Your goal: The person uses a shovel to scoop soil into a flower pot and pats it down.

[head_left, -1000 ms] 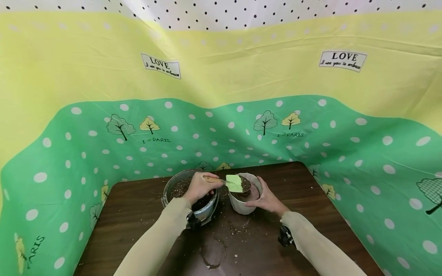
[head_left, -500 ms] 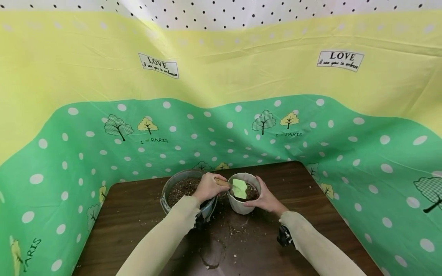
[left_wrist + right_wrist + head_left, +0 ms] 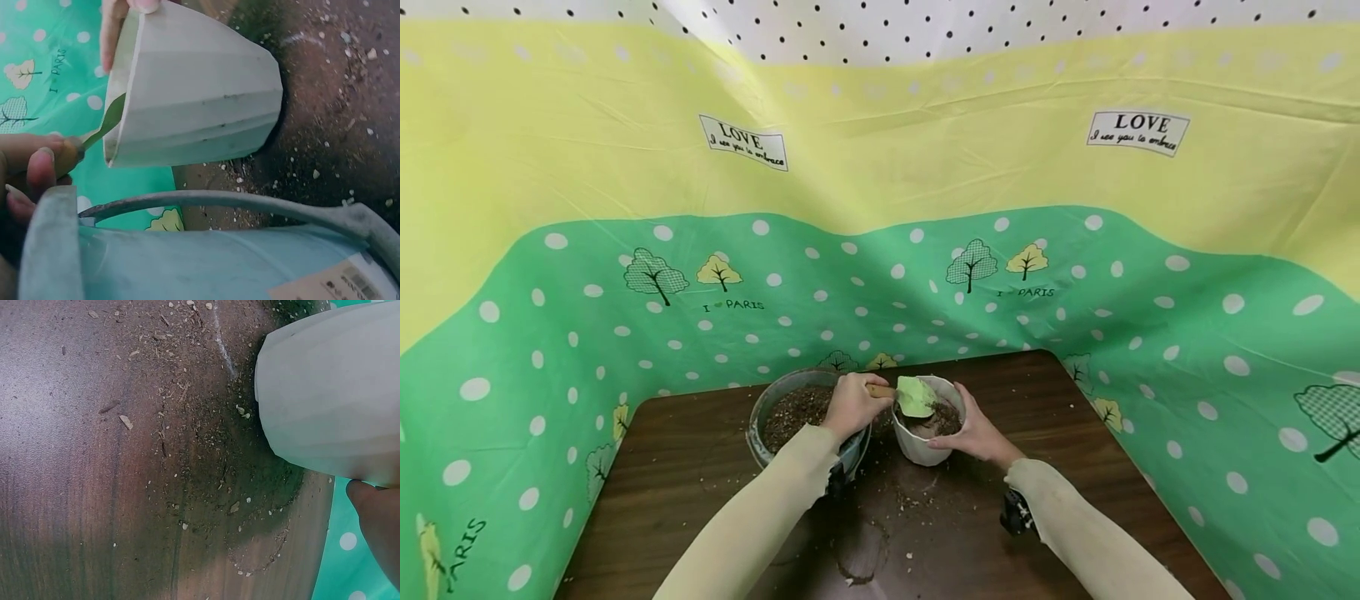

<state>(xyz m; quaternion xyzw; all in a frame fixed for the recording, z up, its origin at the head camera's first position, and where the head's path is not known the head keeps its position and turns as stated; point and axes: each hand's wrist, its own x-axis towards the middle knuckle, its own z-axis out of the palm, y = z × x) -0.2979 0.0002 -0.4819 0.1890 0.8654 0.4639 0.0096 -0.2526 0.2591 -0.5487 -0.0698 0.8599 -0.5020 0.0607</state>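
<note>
My left hand (image 3: 854, 404) grips the wooden handle (image 3: 881, 391) of a small trowel. Its light green blade (image 3: 916, 397) is tilted over the left side of a white faceted flower pot (image 3: 922, 450), reaching in past the rim in the left wrist view. Dark soil (image 3: 945, 419) lies inside the pot. Around the pot's right side, my right hand (image 3: 976, 432) holds it with thumb and fingers spread on the wall; a fingertip (image 3: 359, 490) shows against the pot in the right wrist view. Below my left hand stands a blue-grey bucket (image 3: 156, 262) with soil (image 3: 797, 417) in it.
Pot and bucket stand close together on a dark brown wooden table (image 3: 1000, 533). Spilled soil crumbs (image 3: 219, 462) and a ring-shaped mark (image 3: 859, 554) lie in front. The bucket's handle (image 3: 219, 199) hangs down its side. A patterned curtain (image 3: 850, 292) encloses the table's back and sides.
The loaded trowel has gone from above the pot down into it, then tipped up at the left rim, its soil now in the pot. My right hand stays on the pot.
</note>
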